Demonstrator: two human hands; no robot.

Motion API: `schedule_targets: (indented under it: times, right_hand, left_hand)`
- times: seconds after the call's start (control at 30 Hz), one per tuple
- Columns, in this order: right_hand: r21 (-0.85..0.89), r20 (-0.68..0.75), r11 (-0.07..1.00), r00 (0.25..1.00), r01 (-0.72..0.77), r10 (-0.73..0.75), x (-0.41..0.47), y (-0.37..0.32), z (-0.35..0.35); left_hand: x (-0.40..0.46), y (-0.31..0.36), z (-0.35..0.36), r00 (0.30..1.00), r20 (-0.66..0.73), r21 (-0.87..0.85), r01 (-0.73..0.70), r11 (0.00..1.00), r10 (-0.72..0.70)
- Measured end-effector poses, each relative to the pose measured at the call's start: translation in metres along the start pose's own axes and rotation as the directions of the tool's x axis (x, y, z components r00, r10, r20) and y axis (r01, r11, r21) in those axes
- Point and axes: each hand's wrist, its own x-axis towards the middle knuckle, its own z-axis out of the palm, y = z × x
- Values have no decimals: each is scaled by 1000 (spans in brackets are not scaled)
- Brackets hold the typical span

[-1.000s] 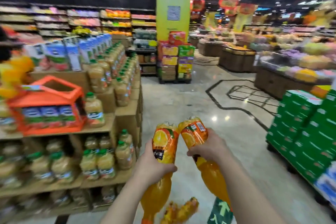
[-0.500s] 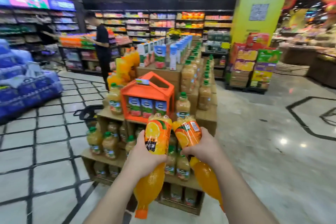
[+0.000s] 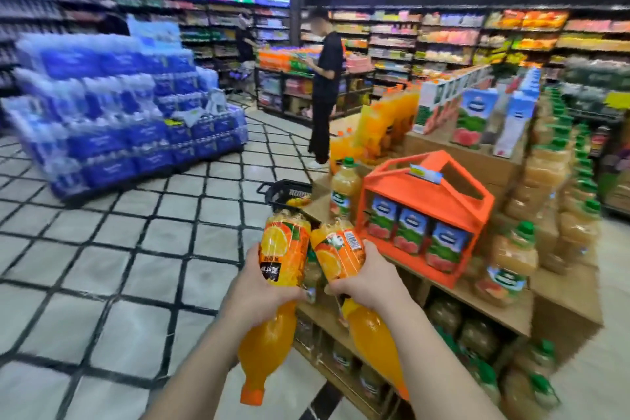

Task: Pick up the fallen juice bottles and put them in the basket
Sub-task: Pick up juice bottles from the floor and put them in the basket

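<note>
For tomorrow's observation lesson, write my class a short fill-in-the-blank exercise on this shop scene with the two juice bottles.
1. Each hand holds one ____ juice bottle.
2. Both bottles are held with their caps pointing ____.
3. The basket on the floor ahead is ____ in colour.
4. The left hand and right hand hold the bottles ____ each other.

Missing words: orange; down; black; beside

Labels on both juice bottles [image 3: 284, 256] are too blurred to read.

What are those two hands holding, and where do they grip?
Each holds an orange juice bottle, cap down: the left hand grips the left bottle around its labelled middle, the right hand likewise grips the right bottle.
</note>
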Motion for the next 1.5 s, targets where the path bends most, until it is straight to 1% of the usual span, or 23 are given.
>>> schedule_targets:
  times: [0.07,0.27,0.43,0.6,0.73,0.87,1.1,1.2,1.33,1.5]
  right_hand:
    - [-1,37,999,998,46,-46,45,-21,13]
    - [-8,125,994,987,105,-103,190,-82,44]
    - [-2,164,988,974,156,-153,294,-129,71]
    - [-16,196,986,968,164,-158,380,-170,112]
    - [-26,213,988,967,150,-141,438,-203,150]
    - [11,198,994,974,107,-107,504,-254,191]
    - [85,146,996,989,16,-29,610,-354,238]
    - [94,123,995,992,-23,11,657,-385,254]
    - [82,92,996,995,-41,33,720,-412,273]
    - [78,116,994,991,-74,65,816,-427,294]
  left_hand:
    - [39,-5,-10,999,-44,-15,27,1000,-27]
    - [166,-12,-33,985,-137,-24,103,994,-106]
    - [261,-17,-53,973,-173,-82,142,986,-155]
    - [349,-34,-77,965,-174,-100,179,979,-195]
    - [417,-54,-103,964,-160,-122,192,974,-210]
    - [507,-74,-146,974,-125,-121,172,978,-187]
    - [659,-77,-232,989,-52,-43,136,990,-138]
    - [720,-76,-258,992,-17,-18,122,992,-122]
    - [796,-75,-274,994,24,-8,108,994,-108]
    - [897,-76,-271,990,75,-11,119,993,-118]
